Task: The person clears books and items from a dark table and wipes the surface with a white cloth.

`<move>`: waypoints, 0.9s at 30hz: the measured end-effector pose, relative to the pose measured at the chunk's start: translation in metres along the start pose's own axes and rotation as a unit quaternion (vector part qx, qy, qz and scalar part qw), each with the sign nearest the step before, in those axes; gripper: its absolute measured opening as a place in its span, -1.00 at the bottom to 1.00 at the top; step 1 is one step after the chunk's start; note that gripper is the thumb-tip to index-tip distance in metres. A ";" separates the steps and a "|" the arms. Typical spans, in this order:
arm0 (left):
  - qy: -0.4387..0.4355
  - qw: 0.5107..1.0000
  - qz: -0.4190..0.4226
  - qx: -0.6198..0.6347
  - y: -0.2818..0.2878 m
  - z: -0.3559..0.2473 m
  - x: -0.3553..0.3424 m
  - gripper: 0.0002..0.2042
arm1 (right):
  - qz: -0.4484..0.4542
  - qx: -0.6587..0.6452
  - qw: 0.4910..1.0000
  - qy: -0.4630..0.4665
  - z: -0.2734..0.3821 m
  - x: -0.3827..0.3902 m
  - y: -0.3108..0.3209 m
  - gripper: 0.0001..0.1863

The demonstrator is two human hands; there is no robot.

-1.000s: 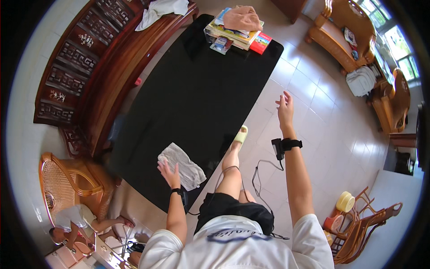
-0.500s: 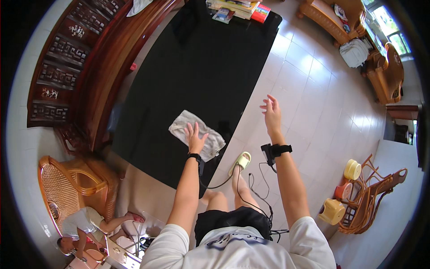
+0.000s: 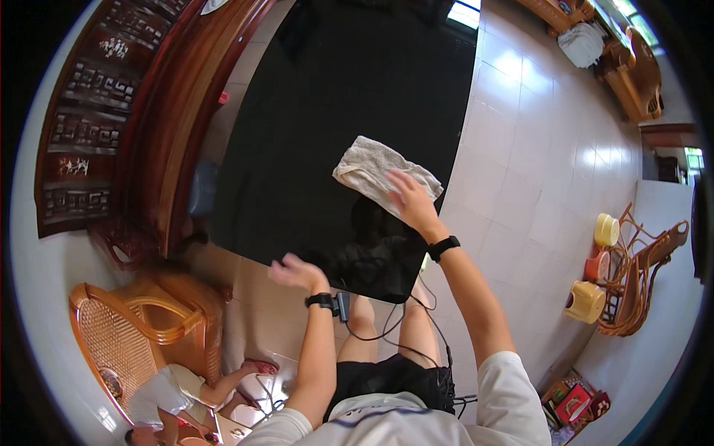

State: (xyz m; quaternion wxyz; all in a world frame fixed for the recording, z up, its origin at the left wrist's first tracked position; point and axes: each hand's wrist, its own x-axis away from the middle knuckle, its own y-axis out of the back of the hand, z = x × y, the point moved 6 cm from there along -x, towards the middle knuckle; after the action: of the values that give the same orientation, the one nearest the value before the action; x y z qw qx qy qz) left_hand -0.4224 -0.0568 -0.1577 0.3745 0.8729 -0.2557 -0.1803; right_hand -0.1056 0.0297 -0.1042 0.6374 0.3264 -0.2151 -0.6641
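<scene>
A folded grey-white cloth (image 3: 372, 164) lies flat on the glossy black tabletop (image 3: 320, 134), close to its right edge. My right hand (image 3: 413, 202) rests on the cloth's near right part, fingers stretched out across it rather than wrapped round it. Off the near left edge of the table, my left hand (image 3: 299, 273) is raised with nothing in it. Its fingers are apart, though a little blurred. Each wrist wears a black strap, and a small device sits on the left one.
A carved dark wooden bench (image 3: 149, 141) runs along the left. At lower left a person (image 3: 175, 398) sits by a cane armchair (image 3: 123, 334). Yellow stools (image 3: 584, 302) and a folded rattan chair (image 3: 643, 275) stand at right. Black cables (image 3: 398, 342) hang by my legs.
My left hand has left the cloth and moved back to the left. My right hand has come down from above the floor onto the cloth. The view has shifted.
</scene>
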 end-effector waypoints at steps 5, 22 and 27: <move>0.564 0.800 0.063 0.194 -0.018 0.061 0.039 -0.50 | 0.063 0.173 0.979 0.083 0.005 0.002 -0.054 -0.52; 0.502 0.861 0.063 0.045 -0.012 0.087 0.017 -0.44 | 0.092 0.079 0.987 0.109 -0.044 -0.075 -0.045 -0.64; 0.579 0.813 0.008 0.060 -0.010 0.054 0.033 -0.42 | -0.032 0.105 0.985 0.134 -0.095 -0.127 -0.008 -0.68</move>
State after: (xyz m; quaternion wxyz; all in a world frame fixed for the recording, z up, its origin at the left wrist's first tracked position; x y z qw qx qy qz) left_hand -0.4202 -0.0999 -0.2045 0.4013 0.8345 -0.0085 0.3775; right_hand -0.0471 0.1683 -0.1558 0.6011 0.4840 -0.1861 -0.6081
